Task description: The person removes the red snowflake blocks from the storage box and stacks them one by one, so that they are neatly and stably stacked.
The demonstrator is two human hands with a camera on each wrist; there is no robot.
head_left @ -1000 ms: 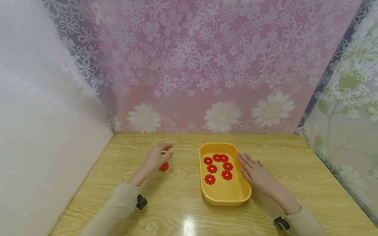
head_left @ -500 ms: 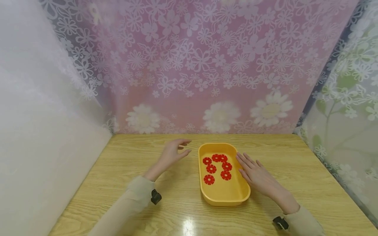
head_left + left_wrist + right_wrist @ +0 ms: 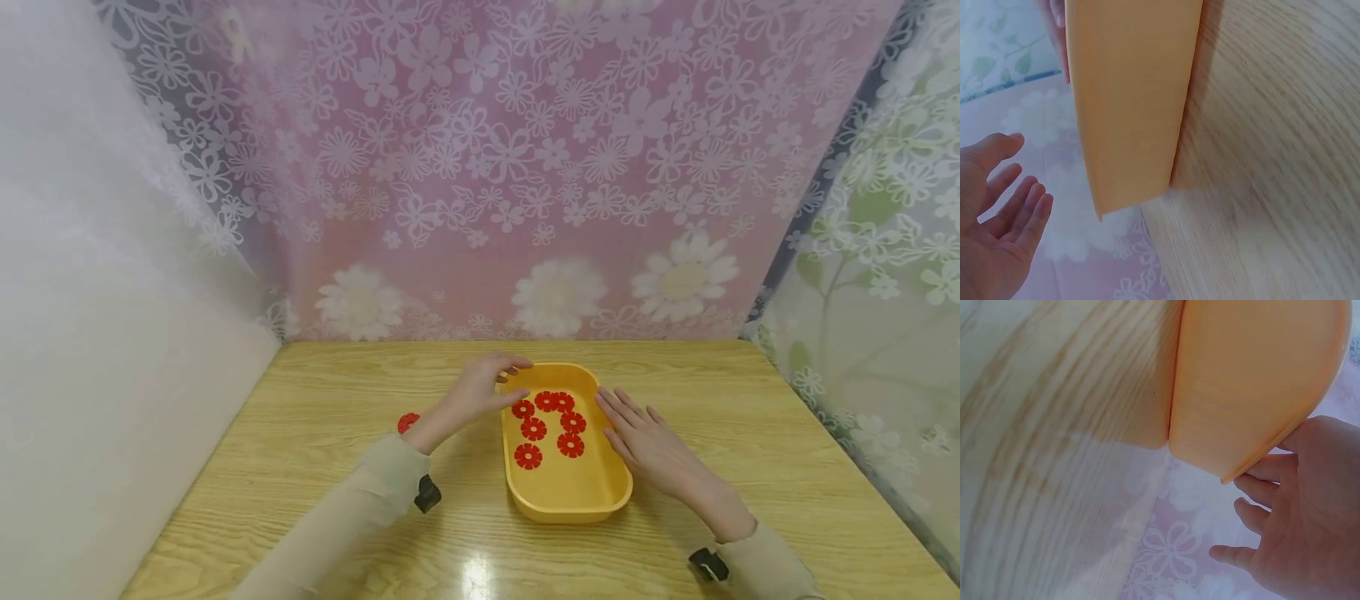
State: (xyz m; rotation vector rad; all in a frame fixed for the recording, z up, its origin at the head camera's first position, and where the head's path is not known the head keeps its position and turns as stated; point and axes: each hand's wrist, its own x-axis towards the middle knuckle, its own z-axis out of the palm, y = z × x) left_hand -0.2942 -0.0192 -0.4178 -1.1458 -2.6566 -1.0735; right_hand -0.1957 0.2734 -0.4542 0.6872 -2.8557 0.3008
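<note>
Six red flower-shaped discs [image 3: 545, 423] lay in the yellow plastic tray [image 3: 572, 500]; one red disc [image 3: 407, 422] remained on the wooden desk [image 3: 315, 467]. Both hands were released: left hand [image 3: 480, 393] over the rim, right hand [image 3: 651, 442] flat beside it.

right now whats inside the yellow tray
Six red flower-shaped discs lie flat in the far half of the yellow tray; the near half shows bare bottom. The left hand covers the tray's far left rim, so that corner is partly hidden.

Your yellow tray [image 3: 570, 500] sits lengthwise at mid-bench, holding six red flower discs [image 3: 533, 428] toward its far end; a seventh red disc [image 3: 407, 422] lies flat to its left.
</note>
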